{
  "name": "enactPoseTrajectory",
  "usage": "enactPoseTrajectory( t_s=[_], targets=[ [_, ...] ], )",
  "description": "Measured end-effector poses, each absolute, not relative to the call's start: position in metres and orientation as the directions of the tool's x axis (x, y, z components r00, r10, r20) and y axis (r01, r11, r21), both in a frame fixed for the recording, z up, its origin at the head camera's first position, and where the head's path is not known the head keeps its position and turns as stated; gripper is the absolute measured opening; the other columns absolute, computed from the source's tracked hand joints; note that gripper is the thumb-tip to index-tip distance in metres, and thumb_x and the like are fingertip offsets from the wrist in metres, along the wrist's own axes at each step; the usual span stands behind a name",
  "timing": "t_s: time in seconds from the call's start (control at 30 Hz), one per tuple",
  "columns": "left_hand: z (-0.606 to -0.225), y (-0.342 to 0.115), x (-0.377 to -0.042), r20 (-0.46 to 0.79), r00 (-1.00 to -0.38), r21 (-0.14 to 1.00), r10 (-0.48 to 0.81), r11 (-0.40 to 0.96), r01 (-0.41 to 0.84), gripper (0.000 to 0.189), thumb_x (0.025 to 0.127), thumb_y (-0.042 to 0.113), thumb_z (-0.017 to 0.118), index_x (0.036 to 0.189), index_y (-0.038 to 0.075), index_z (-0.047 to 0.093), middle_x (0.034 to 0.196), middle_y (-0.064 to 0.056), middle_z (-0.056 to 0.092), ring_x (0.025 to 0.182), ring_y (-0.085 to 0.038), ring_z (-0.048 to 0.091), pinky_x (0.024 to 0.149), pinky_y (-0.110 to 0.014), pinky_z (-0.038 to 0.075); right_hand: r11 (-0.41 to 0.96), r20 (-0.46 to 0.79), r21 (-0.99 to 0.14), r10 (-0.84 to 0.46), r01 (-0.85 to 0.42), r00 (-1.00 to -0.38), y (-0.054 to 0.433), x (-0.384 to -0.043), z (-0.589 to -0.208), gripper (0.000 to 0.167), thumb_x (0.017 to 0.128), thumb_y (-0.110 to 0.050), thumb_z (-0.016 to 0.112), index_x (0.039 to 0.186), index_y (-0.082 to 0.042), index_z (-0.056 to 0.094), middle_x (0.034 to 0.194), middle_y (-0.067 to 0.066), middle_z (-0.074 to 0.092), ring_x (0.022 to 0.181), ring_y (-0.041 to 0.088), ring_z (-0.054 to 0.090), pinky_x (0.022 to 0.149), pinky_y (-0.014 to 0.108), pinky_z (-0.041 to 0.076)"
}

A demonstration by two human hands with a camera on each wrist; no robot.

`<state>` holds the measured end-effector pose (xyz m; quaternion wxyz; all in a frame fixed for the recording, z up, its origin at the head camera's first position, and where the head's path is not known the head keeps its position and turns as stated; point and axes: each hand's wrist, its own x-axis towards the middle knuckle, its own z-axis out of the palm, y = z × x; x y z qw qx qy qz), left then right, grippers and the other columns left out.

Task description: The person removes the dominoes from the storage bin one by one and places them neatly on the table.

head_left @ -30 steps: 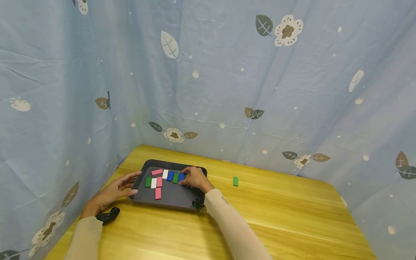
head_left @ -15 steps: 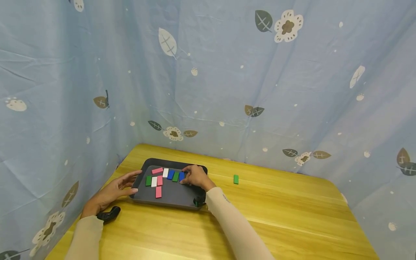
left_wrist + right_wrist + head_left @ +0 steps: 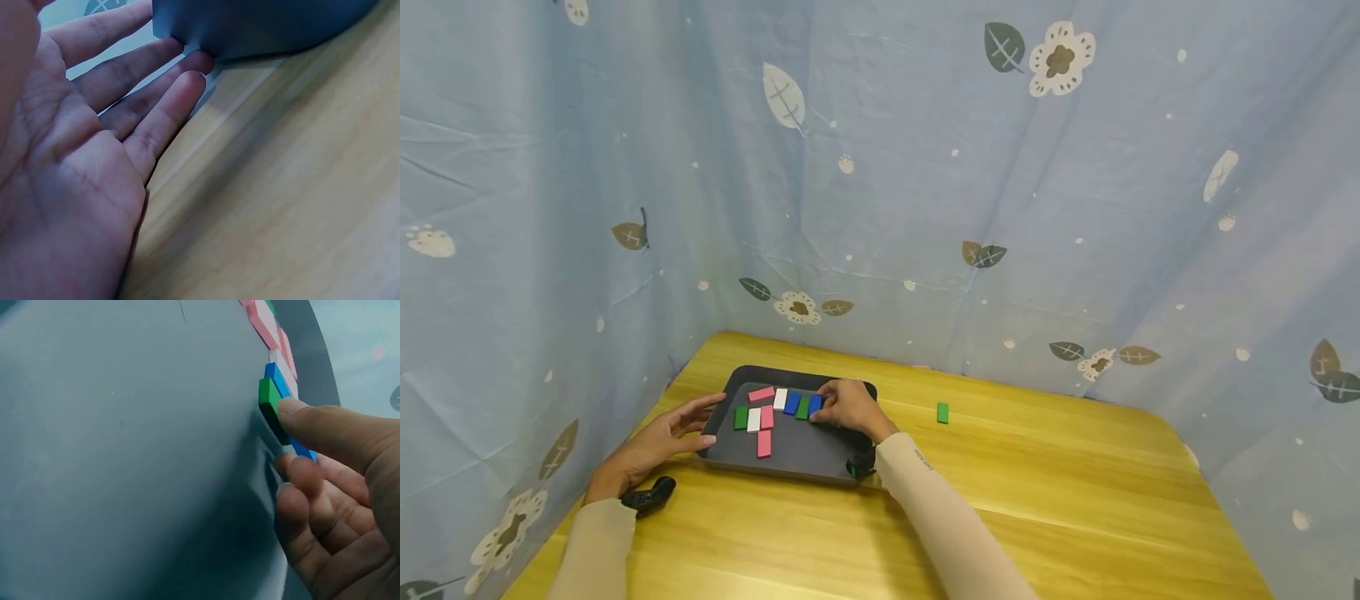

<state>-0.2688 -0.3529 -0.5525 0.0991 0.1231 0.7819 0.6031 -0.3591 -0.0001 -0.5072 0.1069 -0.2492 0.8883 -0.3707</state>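
A dark grey tray point(image 3: 805, 468) holds several domino blocks. My right hand point(image 3: 852, 410) reaches over its back right part and pinches a blue domino block point(image 3: 816, 405) between thumb and fingers. That block stands at the right end of a slanted row, beside a green domino block point(image 3: 802, 407), another blue one point(image 3: 792, 403) and a white one point(image 3: 781, 399). In the right wrist view the thumb overlaps the green block point(image 3: 270, 400). My left hand point(image 3: 658, 442) rests on the tray's left side; in the left wrist view its extended fingertips touch the tray wall point(image 3: 237, 28).
Pink blocks point(image 3: 763, 443), a white block point(image 3: 754, 419) and a green block point(image 3: 741, 417) lie at the tray's left. A lone green block point(image 3: 942, 412) lies on the wooden table point(image 3: 1037, 483), right of the tray. A patterned blue curtain point(image 3: 887, 208) hangs behind.
The pinched blue domino block has shifted slightly left, closer to the green block, with my right hand. My left hand has stayed at the tray's side.
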Motion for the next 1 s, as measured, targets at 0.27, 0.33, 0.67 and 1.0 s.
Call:
enactPoseTrajectory(
  t_s=[0.27, 0.33, 0.67, 1.0],
  targets=[
    [-0.550, -0.355, -0.269, 0.003, -0.956, 0.953, 0.292, 0.288, 0.091, 0.071, 0.100, 0.017, 0.069, 0.162, 0.019, 0.033, 0.161, -0.018, 0.031, 0.129, -0.034, 0.046, 0.091, -0.037, 0.054, 0.589, 0.039, -0.695, -0.542, -0.412, -0.840, 0.010, -0.358, -0.488, 0.049, 0.087, -0.018, 0.085, 0.132, -0.005, 0.068, 0.083, -0.004, 0.074, 0.064, 0.024, 0.071, 0.055, 0.027, 0.055],
    [-0.549, -0.355, -0.268, -0.002, -0.957, 0.953, 0.289, 0.291, 0.086, 0.072, 0.100, 0.017, 0.069, 0.162, 0.019, 0.033, 0.161, -0.018, 0.031, 0.127, -0.029, 0.048, 0.091, -0.037, 0.054, 0.584, 0.045, -0.699, -0.540, -0.413, -0.841, 0.014, -0.356, -0.485, 0.050, 0.087, -0.019, 0.085, 0.133, -0.006, 0.068, 0.084, -0.005, 0.074, 0.064, 0.025, 0.071, 0.055, 0.027, 0.055],
    [-0.549, -0.354, -0.266, 0.009, -0.954, 0.952, 0.299, 0.288, 0.099, 0.071, 0.101, 0.016, 0.068, 0.162, 0.018, 0.033, 0.163, -0.019, 0.027, 0.121, -0.013, 0.052, 0.091, -0.036, 0.054, 0.511, 0.136, -0.727, -0.548, -0.459, -0.826, 0.043, -0.350, -0.480, 0.048, 0.090, -0.019, 0.082, 0.134, -0.011, 0.067, 0.090, -0.007, 0.073, 0.066, 0.028, 0.069, 0.054, 0.028, 0.054],
    [-0.547, -0.348, -0.267, -0.010, -0.956, 0.949, 0.293, 0.303, 0.083, 0.073, 0.100, 0.018, 0.069, 0.163, 0.017, 0.032, 0.162, -0.020, 0.028, 0.122, -0.019, 0.051, 0.090, -0.037, 0.055, 0.508, 0.169, -0.722, -0.529, -0.470, -0.831, 0.087, -0.344, -0.475, 0.048, 0.091, -0.023, 0.082, 0.135, -0.014, 0.067, 0.092, -0.005, 0.073, 0.064, 0.037, 0.067, 0.055, 0.032, 0.055]
  ],
)
